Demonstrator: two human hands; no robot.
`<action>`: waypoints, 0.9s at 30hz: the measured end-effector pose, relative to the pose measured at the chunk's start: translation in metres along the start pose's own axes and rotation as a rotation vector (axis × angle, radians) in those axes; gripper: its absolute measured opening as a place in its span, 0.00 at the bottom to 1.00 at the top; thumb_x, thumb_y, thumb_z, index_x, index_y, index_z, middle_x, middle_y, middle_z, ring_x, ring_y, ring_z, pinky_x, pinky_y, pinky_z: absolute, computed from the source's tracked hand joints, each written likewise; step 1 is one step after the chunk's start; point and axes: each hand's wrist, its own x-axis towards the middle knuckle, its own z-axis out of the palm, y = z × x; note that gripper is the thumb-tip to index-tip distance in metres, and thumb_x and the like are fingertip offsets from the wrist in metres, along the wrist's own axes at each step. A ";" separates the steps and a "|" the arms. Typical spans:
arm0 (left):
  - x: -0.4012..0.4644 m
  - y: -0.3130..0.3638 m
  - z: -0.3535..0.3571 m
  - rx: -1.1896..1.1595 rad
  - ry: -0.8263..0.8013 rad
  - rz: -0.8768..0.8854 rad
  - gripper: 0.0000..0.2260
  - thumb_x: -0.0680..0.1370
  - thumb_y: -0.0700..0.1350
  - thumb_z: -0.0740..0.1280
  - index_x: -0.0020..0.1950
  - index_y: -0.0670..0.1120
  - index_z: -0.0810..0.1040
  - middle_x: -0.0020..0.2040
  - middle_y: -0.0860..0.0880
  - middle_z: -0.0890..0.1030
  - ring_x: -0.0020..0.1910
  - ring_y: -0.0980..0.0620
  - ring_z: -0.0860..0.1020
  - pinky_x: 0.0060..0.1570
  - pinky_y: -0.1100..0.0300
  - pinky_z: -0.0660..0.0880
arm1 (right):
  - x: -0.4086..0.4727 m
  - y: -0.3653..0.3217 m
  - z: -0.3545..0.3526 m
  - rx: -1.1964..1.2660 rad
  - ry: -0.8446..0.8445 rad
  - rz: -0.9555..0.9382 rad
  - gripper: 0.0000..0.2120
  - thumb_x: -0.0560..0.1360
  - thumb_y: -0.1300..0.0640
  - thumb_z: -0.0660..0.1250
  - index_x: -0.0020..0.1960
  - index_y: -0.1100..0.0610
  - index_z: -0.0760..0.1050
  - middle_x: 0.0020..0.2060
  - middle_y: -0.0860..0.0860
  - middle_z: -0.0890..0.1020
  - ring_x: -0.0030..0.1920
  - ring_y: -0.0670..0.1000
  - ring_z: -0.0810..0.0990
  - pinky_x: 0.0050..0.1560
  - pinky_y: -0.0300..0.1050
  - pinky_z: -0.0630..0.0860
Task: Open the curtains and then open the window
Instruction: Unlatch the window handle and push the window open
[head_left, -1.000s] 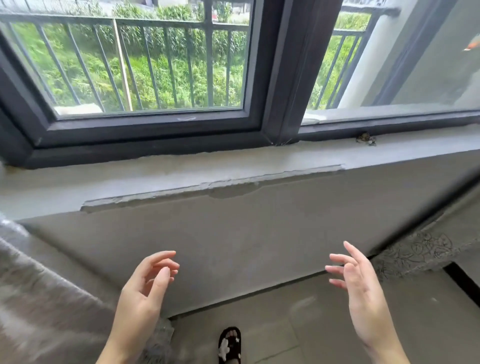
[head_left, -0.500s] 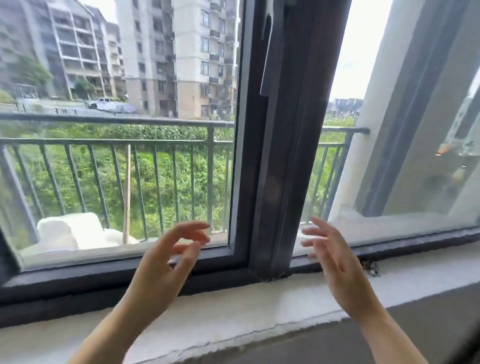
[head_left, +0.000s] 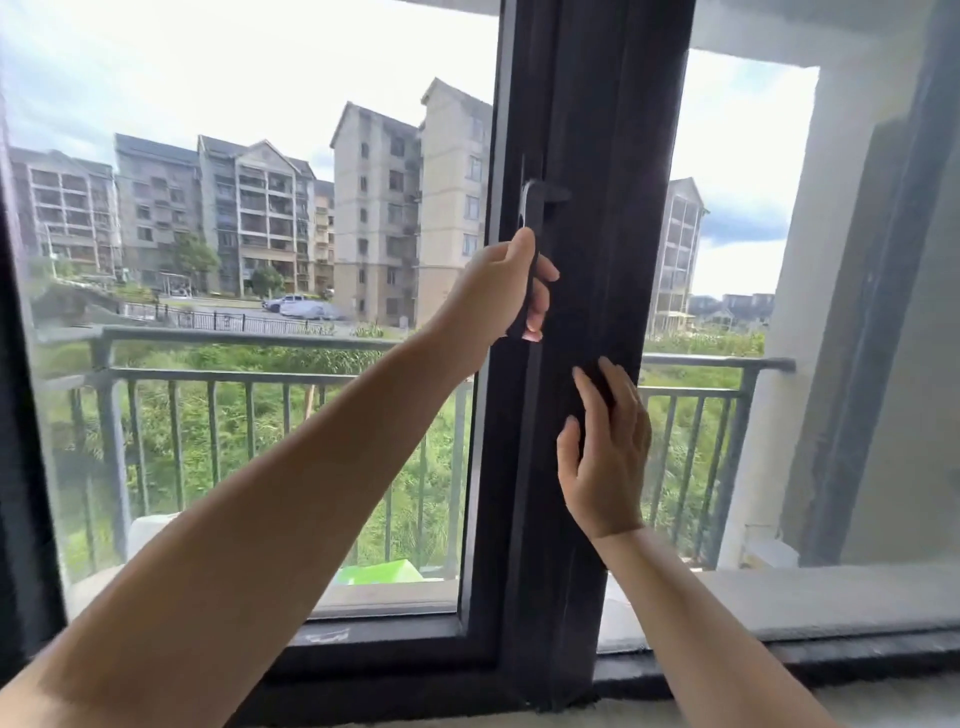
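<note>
Fingers (head_left: 537, 306) of left hand (head_left: 498, 291) clamped round window handle (head_left: 531, 249) | right hand (head_left: 605, 452) just below, fingers apart, flat on central frame (head_left: 587, 519) | curtains out of view | step: unlatching | next: probably turn handle, pull sash.

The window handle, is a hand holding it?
Yes, the left hand is wrapped around the window handle.
</note>
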 end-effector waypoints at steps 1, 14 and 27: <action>0.002 -0.002 -0.001 -0.015 -0.017 0.010 0.19 0.82 0.49 0.49 0.37 0.42 0.71 0.22 0.49 0.70 0.20 0.53 0.67 0.24 0.62 0.70 | -0.002 0.003 0.002 -0.012 -0.014 -0.020 0.18 0.77 0.60 0.55 0.66 0.58 0.66 0.66 0.60 0.70 0.68 0.58 0.65 0.67 0.57 0.65; 0.030 0.090 -0.071 1.340 -0.215 0.240 0.19 0.81 0.48 0.53 0.41 0.40 0.78 0.27 0.48 0.71 0.25 0.53 0.68 0.32 0.61 0.65 | -0.004 0.009 0.005 -0.040 -0.045 -0.058 0.19 0.79 0.57 0.51 0.68 0.58 0.64 0.69 0.56 0.63 0.71 0.57 0.61 0.65 0.62 0.65; -0.014 -0.002 -0.119 1.279 0.645 0.691 0.15 0.76 0.47 0.56 0.58 0.40 0.69 0.54 0.36 0.76 0.52 0.40 0.74 0.53 0.46 0.72 | 0.003 -0.066 -0.008 0.155 -0.072 -0.014 0.20 0.74 0.62 0.56 0.66 0.57 0.65 0.69 0.57 0.65 0.72 0.56 0.59 0.73 0.60 0.49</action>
